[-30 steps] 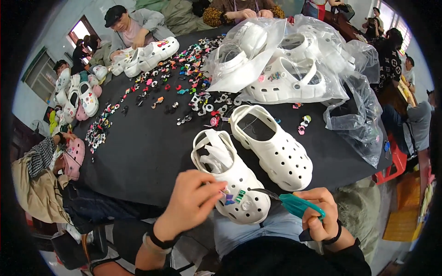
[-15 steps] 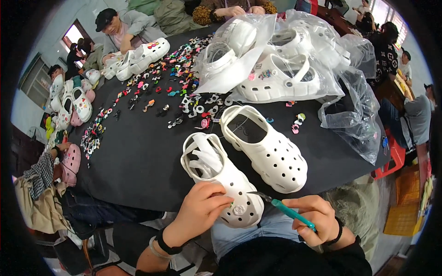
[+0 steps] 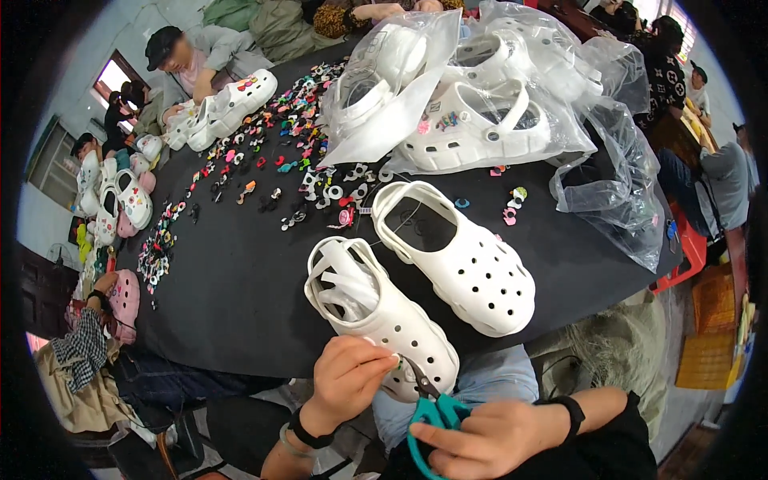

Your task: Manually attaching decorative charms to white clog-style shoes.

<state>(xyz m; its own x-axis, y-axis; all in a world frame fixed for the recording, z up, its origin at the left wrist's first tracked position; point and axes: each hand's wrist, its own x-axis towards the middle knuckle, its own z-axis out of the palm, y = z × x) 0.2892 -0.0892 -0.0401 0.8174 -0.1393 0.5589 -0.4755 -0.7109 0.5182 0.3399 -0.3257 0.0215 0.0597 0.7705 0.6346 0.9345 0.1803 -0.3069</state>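
Note:
Just in front of me lies a white clog (image 3: 376,302), toe toward me, with white strips bunched inside its heel opening. My left hand (image 3: 349,380) is closed in a pinch over the toe, on a small shoe charm (image 3: 399,363) mostly hidden by the fingertips. My right hand (image 3: 488,436) grips teal-handled pliers (image 3: 436,412), their dark curved jaws at the clog's toe beside the left fingertips. A second white clog (image 3: 490,276) lies to the right, its holes bare. A thin loop joins the two clogs near their heels.
Loose charms (image 3: 300,120) lie scattered over the black tabletop (image 3: 232,296). Bagged white clogs (image 3: 472,132) stand at the back right, with loose clear plastic (image 3: 612,196) beside them. Decorated white clogs (image 3: 232,108) lie at the far left near a co-worker (image 3: 200,60). A pink clog (image 3: 124,306) is at the left edge.
The pliers have swung from pointing leftward to pointing away from me, handles now low. My right hand has moved left and nearer to me. The left hand still pinches at the toe.

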